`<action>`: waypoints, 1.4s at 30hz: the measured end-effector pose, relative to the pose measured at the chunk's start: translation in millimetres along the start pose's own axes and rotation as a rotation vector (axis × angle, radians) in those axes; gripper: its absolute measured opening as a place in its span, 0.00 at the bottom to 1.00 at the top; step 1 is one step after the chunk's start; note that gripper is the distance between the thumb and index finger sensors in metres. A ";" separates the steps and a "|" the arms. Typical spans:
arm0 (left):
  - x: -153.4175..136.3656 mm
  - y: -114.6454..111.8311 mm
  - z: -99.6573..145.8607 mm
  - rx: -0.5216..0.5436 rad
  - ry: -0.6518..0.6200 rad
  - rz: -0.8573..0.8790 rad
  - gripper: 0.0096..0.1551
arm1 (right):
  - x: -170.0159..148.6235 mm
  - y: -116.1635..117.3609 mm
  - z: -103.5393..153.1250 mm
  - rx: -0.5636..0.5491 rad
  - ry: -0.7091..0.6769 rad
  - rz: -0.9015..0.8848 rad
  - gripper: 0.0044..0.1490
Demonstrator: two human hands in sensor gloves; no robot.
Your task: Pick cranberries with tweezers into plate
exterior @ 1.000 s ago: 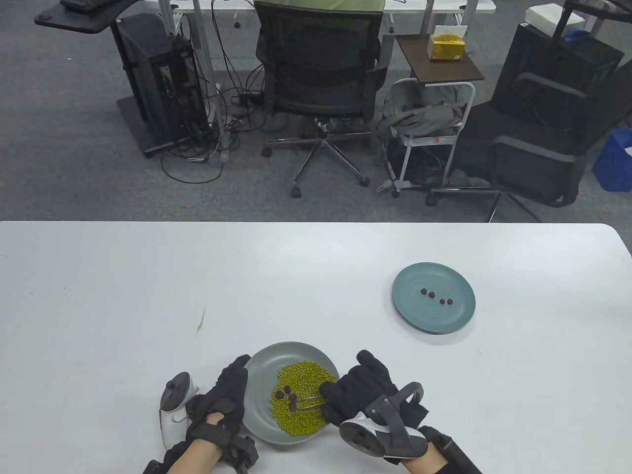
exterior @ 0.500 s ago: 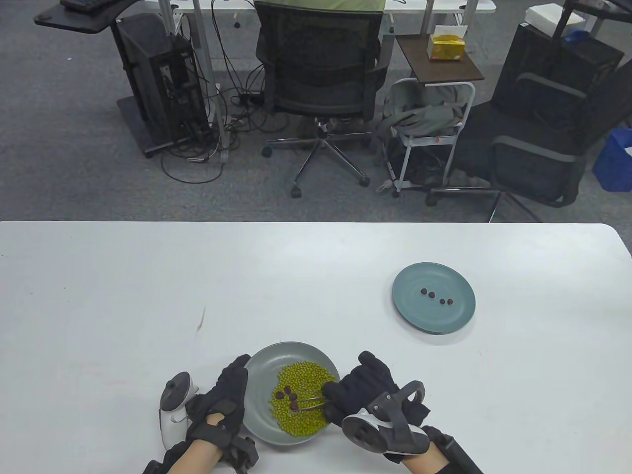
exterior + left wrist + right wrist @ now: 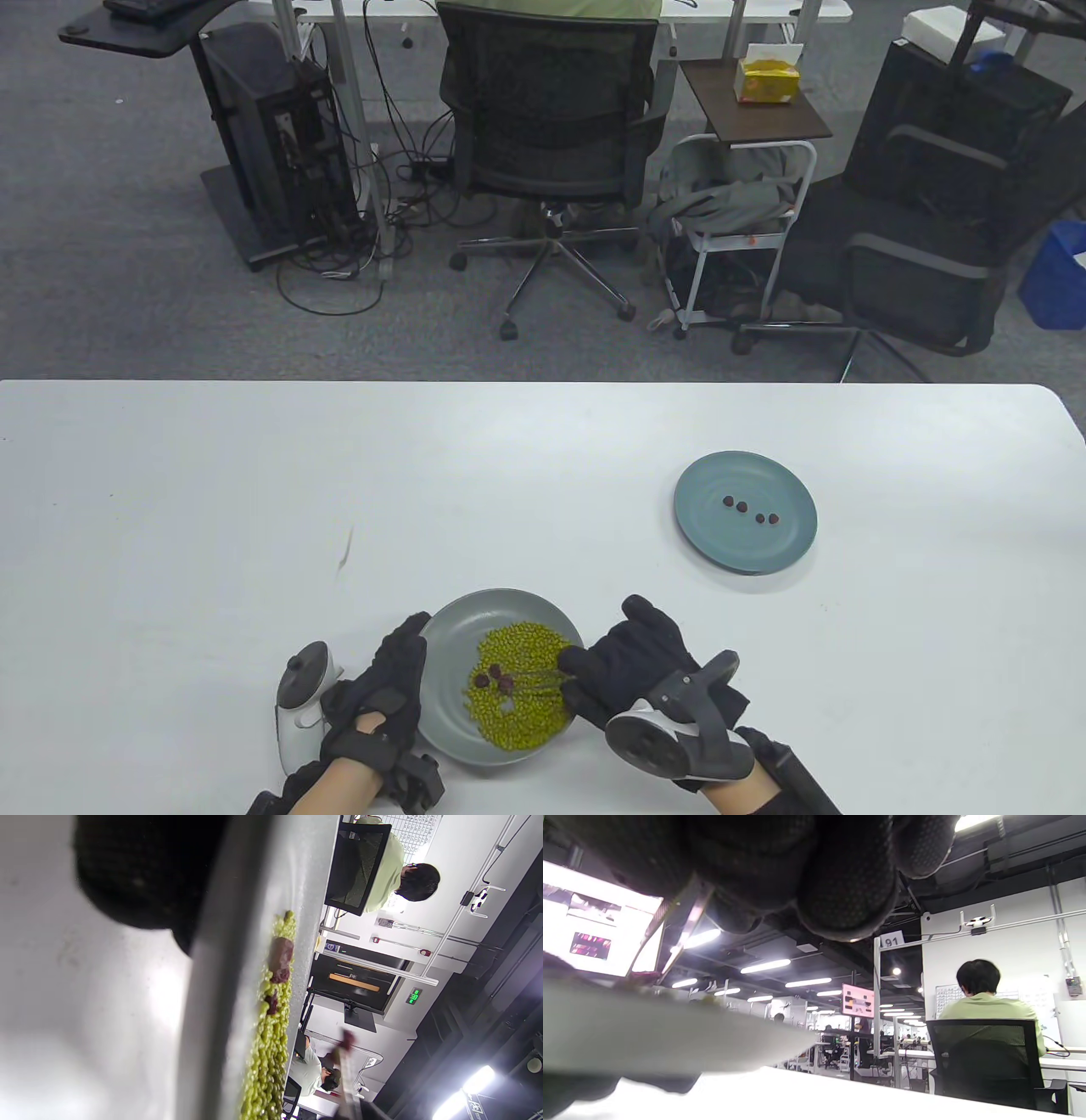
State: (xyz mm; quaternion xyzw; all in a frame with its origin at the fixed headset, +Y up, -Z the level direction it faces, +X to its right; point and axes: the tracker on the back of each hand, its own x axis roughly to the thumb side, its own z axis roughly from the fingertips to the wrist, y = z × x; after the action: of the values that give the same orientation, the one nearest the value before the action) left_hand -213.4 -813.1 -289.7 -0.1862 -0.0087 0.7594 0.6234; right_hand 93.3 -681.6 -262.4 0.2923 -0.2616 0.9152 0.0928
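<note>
A grey plate (image 3: 462,615) of green beans sits at the near edge, with cranberries (image 3: 495,671) lying on the beans. My right hand (image 3: 628,662) grips metal tweezers (image 3: 539,677) that reach left over the beans. In the left wrist view the tweezers (image 3: 345,1077) pinch a cranberry (image 3: 348,1036) a little above the beans, and other cranberries (image 3: 280,959) lie on them. My left hand (image 3: 390,679) rests with stretched fingers against the plate's left rim. A blue-green plate (image 3: 780,548) at the right holds several cranberries (image 3: 742,507). In the right wrist view my fingers (image 3: 848,878) hold the tweezers (image 3: 683,921).
The white table (image 3: 212,509) ends in a far edge, with office chairs and a small cart on the floor beyond it. A small dark mark (image 3: 345,552) lies on the table to the left of the near plate.
My right hand has shifted slightly right and away. The tweezers' tips have moved from the nearer cranberries toward the plate's middle and now hold one off the beans. The left hand has stayed put.
</note>
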 end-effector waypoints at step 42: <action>2.9 -0.6 0.2 -0.011 -0.014 0.012 0.34 | -211.7 42.4 -16.3 0.198 0.885 0.112 0.26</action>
State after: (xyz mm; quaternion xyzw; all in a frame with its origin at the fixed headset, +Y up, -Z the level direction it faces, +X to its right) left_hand -213.4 -810.2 -290.2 -0.1842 -0.0159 0.7642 0.6179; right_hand 243.6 -712.3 -415.2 -0.1340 -0.1235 0.9762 0.1176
